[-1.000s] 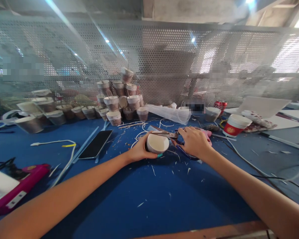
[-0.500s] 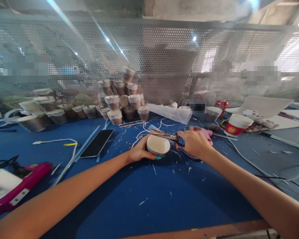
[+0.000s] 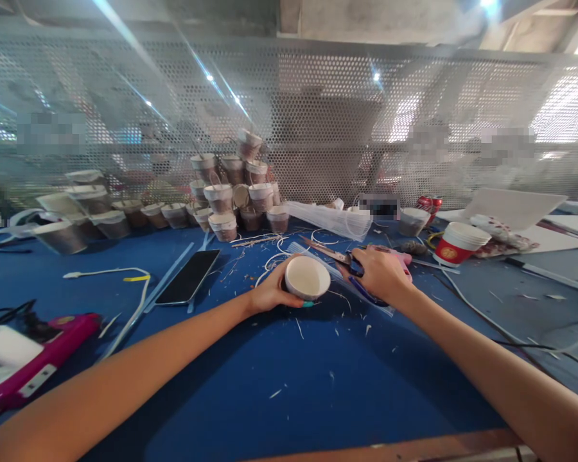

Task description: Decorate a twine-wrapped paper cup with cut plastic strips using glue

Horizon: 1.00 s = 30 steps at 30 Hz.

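Observation:
My left hand (image 3: 275, 287) is wrapped round the side of a small white paper cup (image 3: 308, 280), whose open mouth tilts toward me. In my right hand (image 3: 376, 273) is a pair of scissors (image 3: 338, 255) with dark blue handles. Their blades point up and left, just beyond the cup's right rim and apart from it. Clear plastic strips (image 3: 298, 248) lie on the table behind the cup and pass under the scissors. Part of a pink glue gun (image 3: 404, 258) shows behind my right hand.
Several brown and white cups (image 3: 220, 199) stand stacked at the back. A phone (image 3: 189, 277) lies on the left, near a magenta power strip (image 3: 62, 346). Red-and-white cups (image 3: 457, 245) stand to the right. White cord and scraps litter the blue table (image 3: 250, 385).
My right hand has drawn the scissors slightly right, off the cup's rim. My left hand and the cup have barely moved.

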Motion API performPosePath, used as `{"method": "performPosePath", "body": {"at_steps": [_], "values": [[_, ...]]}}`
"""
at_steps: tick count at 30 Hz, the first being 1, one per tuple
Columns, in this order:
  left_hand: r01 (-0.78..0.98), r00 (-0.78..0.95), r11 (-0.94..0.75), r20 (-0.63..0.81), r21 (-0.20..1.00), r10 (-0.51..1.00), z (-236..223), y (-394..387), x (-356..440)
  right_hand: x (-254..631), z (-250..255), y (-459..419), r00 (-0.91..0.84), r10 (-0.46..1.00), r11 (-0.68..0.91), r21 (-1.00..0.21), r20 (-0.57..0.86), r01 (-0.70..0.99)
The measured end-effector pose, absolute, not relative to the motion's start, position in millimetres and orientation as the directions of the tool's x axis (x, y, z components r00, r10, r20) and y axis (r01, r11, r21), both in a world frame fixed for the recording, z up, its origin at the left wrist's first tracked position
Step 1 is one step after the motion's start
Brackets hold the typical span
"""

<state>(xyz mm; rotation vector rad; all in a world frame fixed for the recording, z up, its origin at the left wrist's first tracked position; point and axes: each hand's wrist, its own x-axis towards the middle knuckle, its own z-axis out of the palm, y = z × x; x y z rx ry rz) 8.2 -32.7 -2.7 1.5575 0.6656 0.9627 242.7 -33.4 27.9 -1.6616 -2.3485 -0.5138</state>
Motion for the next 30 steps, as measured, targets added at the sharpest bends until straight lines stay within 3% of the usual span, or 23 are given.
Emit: {"method": "performPosePath", "body": {"at_steps": [6,16,30], "values": [[-0.055,0.487,-0.344,0.326,0.937,0.810,2.2,-33.6,10.5,248.7,32.5,-32.3,-0.480,0.780,0.437,0.198,0.403,0.877],[-0.052,0.556,-0.389,0.350,0.920,0.754,4.1,-32.3,11.2,245.6,33.3,-35.1,-0.478,0.789,0.409,0.251,0.386,0.877],[-0.084,0.507,-0.259,0.265,0.962,0.821,2.1,-35.2,9.6,243.4,27.9,-33.0,-0.463,0.804,0.420,0.196,0.372,0.886]]}}
